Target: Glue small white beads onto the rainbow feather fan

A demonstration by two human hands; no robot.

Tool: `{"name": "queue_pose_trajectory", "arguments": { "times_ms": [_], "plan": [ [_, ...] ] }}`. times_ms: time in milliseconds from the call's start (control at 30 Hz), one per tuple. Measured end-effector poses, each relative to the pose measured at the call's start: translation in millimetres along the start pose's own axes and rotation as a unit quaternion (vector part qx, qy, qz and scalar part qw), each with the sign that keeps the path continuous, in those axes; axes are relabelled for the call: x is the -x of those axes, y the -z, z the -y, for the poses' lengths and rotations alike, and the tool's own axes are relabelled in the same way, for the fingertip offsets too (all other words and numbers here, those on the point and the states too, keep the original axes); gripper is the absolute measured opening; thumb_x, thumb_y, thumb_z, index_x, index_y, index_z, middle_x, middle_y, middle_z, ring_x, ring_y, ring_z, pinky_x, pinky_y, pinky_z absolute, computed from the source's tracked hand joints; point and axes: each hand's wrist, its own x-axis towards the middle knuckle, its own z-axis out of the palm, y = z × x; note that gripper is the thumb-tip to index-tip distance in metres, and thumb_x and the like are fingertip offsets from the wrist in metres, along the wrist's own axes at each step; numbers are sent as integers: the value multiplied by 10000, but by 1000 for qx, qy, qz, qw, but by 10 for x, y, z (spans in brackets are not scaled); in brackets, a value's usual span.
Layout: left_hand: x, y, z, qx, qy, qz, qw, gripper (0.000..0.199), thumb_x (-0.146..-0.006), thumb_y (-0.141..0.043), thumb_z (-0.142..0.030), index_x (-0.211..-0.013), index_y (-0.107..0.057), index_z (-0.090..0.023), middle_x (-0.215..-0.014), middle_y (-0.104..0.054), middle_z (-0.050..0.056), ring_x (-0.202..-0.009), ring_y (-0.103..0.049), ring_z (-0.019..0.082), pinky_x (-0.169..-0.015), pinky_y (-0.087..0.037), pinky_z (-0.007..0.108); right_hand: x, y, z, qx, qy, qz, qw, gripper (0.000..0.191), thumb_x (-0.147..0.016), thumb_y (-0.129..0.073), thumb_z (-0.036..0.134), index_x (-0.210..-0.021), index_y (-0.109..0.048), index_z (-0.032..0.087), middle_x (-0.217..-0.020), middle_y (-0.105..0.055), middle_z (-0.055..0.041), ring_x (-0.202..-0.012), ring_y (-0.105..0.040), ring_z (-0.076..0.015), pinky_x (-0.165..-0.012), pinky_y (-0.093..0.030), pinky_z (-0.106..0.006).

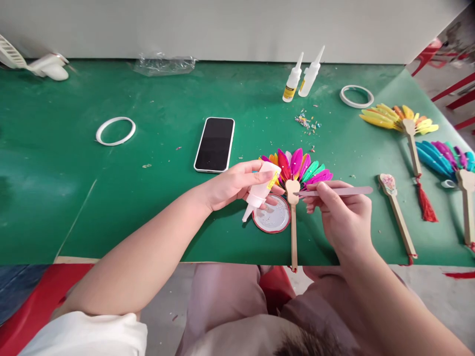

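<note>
My left hand [237, 184] is closed round a white glue bottle [261, 187], its nozzle pointing down and to the left. Below the bottle lies a round white lid [273, 220] with a red rim and tiny bits in it. Pinched in my right hand [343, 212] is a slim pair of tweezers [345, 191], its tip at the head of a feather fan's wooden handle. That feather fan [293, 222] lies between my hands, with multicoloured feathers spread away from me. My left fingers and the bottle cover part of its feathers and the lid.
A phone [214, 145] lies left of the fan. Two glue bottles [292, 81] stand at the back, near scattered bits [308, 122]. A yellow feather fan [409, 133], a blue one [463, 185] and a bare wooden handle [399, 217] lie right. Tape rings [116, 142] lie about.
</note>
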Motion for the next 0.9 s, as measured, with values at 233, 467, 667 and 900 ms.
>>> {"name": "queue_pose_trajectory", "arguments": {
  "times_ms": [233,467,667,900],
  "plan": [
    [-5,24,9,36,-182,-9,983,344,-746,-704,-424,-1001,-616,-210,-874,-674,7,-885,-688,179,-771,-542,293,113,113,57,281,241,183,911,124,-801,-625,148,-849,-706,229,-750,-722,-18,-648,-653,-141,-588,-532,-263],
    [-12,31,-1,5,-255,-117,960,449,-665,-743,-501,-1008,-664,-221,-881,-667,22,-937,-663,214,-703,-495,269,117,80,8,300,285,192,890,144,-818,-592,136,-864,-692,229,-720,-712,-25,-616,-644,-146,-552,-535,-275],
    [-9,23,-2,1,-240,-114,964,475,-668,-734,-518,-1025,-654,-215,-890,-679,30,-938,-664,213,-642,-469,245,120,79,-22,300,292,190,888,173,-799,-608,104,-875,-691,235,-738,-714,-23,-624,-639,-141,-569,-528,-270],
    [-15,26,13,-15,-245,-114,963,452,-675,-724,-528,-997,-654,-218,-913,-680,19,-975,-659,212,-582,-435,219,118,78,-54,309,291,189,885,169,-804,-605,117,-874,-694,243,-745,-722,-16,-615,-643,-144,-561,-531,-278]
  ]
}}
